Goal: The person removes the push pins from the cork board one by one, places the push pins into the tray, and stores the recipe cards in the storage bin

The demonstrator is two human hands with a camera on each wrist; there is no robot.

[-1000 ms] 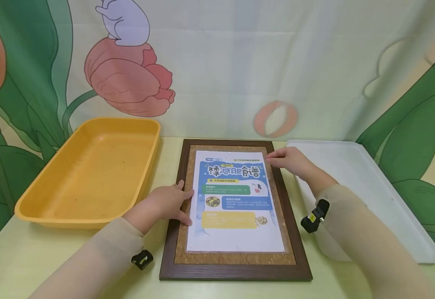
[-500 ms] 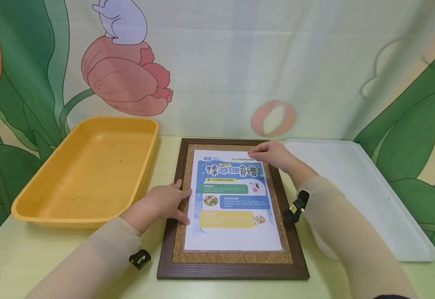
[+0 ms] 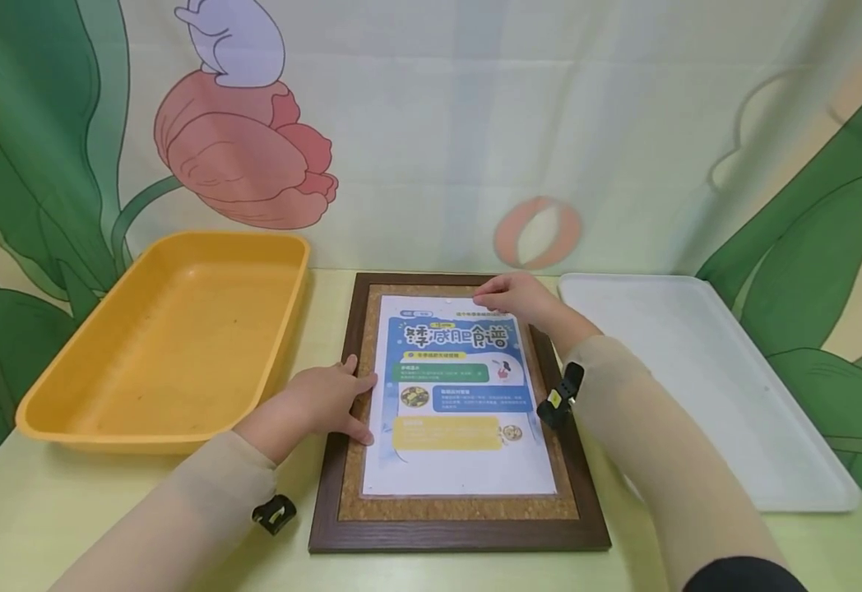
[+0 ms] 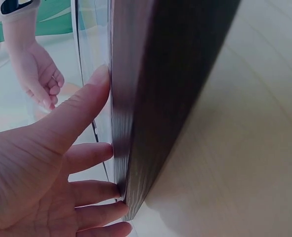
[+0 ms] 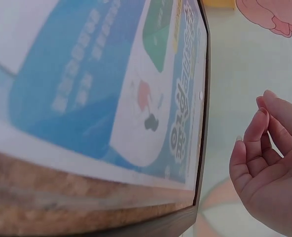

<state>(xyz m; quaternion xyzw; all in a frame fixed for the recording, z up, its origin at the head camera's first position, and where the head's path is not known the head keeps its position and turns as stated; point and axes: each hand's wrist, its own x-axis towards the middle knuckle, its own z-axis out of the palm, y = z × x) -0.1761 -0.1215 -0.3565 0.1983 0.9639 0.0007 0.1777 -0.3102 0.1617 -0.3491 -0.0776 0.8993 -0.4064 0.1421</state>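
Printed sheet: lies flat on the cork (image 3: 461, 509) between the hands; the sheet (image 3: 461, 473) has a glossy, see-through margin, so it is probably laminated: light, slippery, springy, easily creased at the corners.
Wood-framed board: the dark frame (image 3: 461, 537) looks rigid and moderately light, while the cork should dent under a fingertip.
Left hand: fingers and thumb (image 3: 323, 403) spread, resting along the frame's near side without gripping it.
Right hand: above the sheet's far corner (image 3: 518, 300), fingers curled and thumb close to a fingertip, apparently clear of the board; nothing visible in it.
Best hold: the frame's long rails beside each hand, steadied against the tabletop (image 3: 372, 575); the sheet by its margins only.
Trays: yellow one (image 3: 179, 345) beyond the left hand, white one (image 3: 734, 395) outside the right.
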